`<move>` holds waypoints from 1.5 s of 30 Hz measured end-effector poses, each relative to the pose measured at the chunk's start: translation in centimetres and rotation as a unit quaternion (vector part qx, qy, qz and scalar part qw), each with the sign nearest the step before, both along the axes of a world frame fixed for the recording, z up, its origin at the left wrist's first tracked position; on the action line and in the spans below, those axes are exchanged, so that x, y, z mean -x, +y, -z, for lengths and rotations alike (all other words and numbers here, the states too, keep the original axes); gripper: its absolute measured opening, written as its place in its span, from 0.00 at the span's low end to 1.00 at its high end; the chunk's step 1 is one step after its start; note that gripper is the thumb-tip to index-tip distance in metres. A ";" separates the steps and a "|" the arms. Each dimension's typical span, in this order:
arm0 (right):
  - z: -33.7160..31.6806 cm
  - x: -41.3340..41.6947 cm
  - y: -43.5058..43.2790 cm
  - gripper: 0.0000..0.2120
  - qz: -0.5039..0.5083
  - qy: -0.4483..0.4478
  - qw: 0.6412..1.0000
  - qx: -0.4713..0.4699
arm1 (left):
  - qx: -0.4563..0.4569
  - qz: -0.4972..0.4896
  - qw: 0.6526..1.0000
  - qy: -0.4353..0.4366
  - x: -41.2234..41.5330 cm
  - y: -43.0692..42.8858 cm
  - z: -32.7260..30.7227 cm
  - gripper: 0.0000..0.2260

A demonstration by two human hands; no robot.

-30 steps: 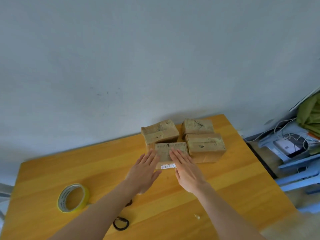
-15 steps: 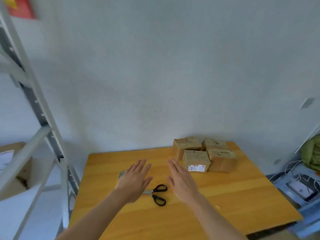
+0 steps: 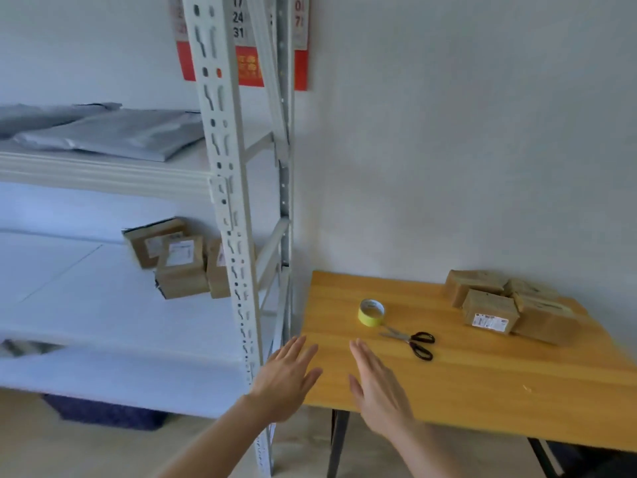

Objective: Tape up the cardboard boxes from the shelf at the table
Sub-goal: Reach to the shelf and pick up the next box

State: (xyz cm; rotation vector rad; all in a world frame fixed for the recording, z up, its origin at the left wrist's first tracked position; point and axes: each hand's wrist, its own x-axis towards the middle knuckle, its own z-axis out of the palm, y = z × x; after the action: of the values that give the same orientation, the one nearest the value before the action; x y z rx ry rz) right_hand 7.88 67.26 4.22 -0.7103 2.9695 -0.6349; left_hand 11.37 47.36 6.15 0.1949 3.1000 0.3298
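Hovering empty, fingers straight and spread, our left hand (image 3: 286, 377) and right hand (image 3: 379, 391) hang over the wooden table's (image 3: 482, 391) near corner. Beyond lie scissors (image 3: 413, 341), a yellow tape roll (image 3: 371, 312), then clustered table boxes (image 3: 489, 310). The shelf upright (image 3: 234, 236) partly hides three labelled shelf boxes (image 3: 181, 267).

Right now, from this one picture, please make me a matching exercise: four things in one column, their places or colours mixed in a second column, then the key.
1 tape roll
2 scissors
3 grey bags
4 labelled boxes

a on the upper shelf
b on the lower shelf
c yellow, on the table
d black handles, on the table

Pairs: 1-c, 2-d, 3-a, 4-b
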 end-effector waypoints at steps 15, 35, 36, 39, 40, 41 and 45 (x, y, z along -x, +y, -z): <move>-0.3 -6.6 -14.6 0.28 -0.156 -0.040 0.987 0.026 | -0.023 -0.209 0.978 -0.016 -12.1 -12.7 -1.6 0.31; -1.0 5.9 -43.0 0.27 -0.029 -0.042 0.999 0.009 | -0.060 -0.174 0.982 -0.040 1.7 -45.4 -0.4 0.24; -1.1 6.7 -43.9 0.28 -0.028 -0.044 0.999 0.005 | -0.072 -0.174 0.981 -0.043 2.7 -46.4 0.0 0.24; -1.4 9.6 -46.4 0.28 -0.030 -0.052 0.998 0.000 | -0.114 -0.175 0.977 -0.052 6.0 -48.5 1.5 0.25; -1.4 10.7 -47.2 0.27 -0.033 -0.050 0.998 -0.003 | -0.129 -0.176 0.974 -0.058 7.1 -48.9 2.0 0.25; -1.2 11.9 -47.9 0.27 -0.038 -0.044 0.998 -0.006 | -0.143 -0.177 0.972 -0.062 8.1 -49.2 2.5 0.25; 0.2 17.2 -50.5 0.28 -0.037 -0.043 0.998 -0.009 | -0.194 -0.180 0.963 -0.058 12.7 -49.8 4.7 0.26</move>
State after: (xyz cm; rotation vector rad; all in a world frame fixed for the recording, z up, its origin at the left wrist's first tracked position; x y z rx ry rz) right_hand -9.36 16.76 4.01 -0.7660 2.8532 -0.6155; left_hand -1.33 -2.48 1.44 -0.3772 2.9056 0.9193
